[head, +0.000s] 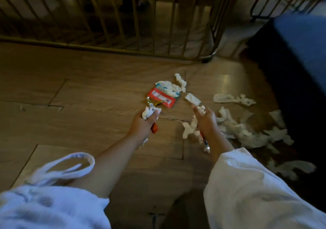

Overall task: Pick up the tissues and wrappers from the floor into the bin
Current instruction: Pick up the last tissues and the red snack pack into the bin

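**Both hands loaded, floor only partly gathered**

A crumpled tissue [147, 113] and an orange wrapper [154, 128] are gripped in the left hand [147, 122] at the centre of the frame, with the fingers curled round both. A bunch of tissues [189, 128] and what looks like a shiny wrapper [205, 143] are held in the right hand [206, 121], just right of centre, and its fingertips are stretched towards a small tissue scrap [192, 99] lying just beyond them.

The gathering step is judged to be in hand. A red packet [161, 97] is left on the wooden floor [88, 87] just above the left hand, with a tissue draped over its upper edge. Many torn tissues [247, 131] are scattered towards the right edge of the frame, beside a dark piece of furniture [299, 52]. A metal railing [123, 17] runs across the top. No bin is to be seen.

Little room is thought to be left in either grip. The scrap could be pinched by the right fingertips without the held bunch being let go. After that the load would have to be carried to the bin, wherever it stands, before the red packet and the right-hand scatter are taken up
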Demonstrator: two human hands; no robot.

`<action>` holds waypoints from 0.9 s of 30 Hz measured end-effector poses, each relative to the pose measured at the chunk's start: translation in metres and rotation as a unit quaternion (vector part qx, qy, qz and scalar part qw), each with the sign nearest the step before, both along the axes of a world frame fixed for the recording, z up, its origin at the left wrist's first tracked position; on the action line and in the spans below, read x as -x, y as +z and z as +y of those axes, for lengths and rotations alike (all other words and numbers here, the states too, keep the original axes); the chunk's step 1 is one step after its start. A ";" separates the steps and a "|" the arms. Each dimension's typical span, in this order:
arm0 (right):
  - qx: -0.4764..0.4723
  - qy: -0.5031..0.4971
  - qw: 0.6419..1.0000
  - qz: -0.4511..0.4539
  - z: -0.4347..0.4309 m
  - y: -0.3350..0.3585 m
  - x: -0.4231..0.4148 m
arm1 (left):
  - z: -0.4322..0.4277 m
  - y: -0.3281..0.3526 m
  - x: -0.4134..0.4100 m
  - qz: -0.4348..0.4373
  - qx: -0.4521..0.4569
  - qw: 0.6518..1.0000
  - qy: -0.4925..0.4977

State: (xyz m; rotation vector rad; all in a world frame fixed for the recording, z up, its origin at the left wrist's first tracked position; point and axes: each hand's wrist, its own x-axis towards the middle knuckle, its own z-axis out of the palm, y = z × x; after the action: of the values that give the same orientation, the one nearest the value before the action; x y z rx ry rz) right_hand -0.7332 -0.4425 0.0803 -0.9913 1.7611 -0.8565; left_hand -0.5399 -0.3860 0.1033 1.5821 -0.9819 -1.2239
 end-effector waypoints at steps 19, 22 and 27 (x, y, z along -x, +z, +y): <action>0.207 -0.428 0.879 0.029 0.235 0.179 0.287 | 0.098 0.164 0.377 0.109 0.030 0.879 -0.464; 0.200 -0.518 0.830 0.057 0.306 0.186 0.305 | 0.159 0.165 0.419 0.141 0.003 0.819 -0.557; 0.154 -0.634 0.750 0.110 0.430 0.192 0.302 | 0.263 0.171 0.452 0.149 -0.035 0.715 -0.682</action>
State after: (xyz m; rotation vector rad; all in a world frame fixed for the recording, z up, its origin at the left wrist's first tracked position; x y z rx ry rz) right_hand -1.0357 -0.0125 0.2719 0.1375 2.5012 -1.9580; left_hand -0.9917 -0.1226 0.2746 0.3988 -1.9738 -2.3696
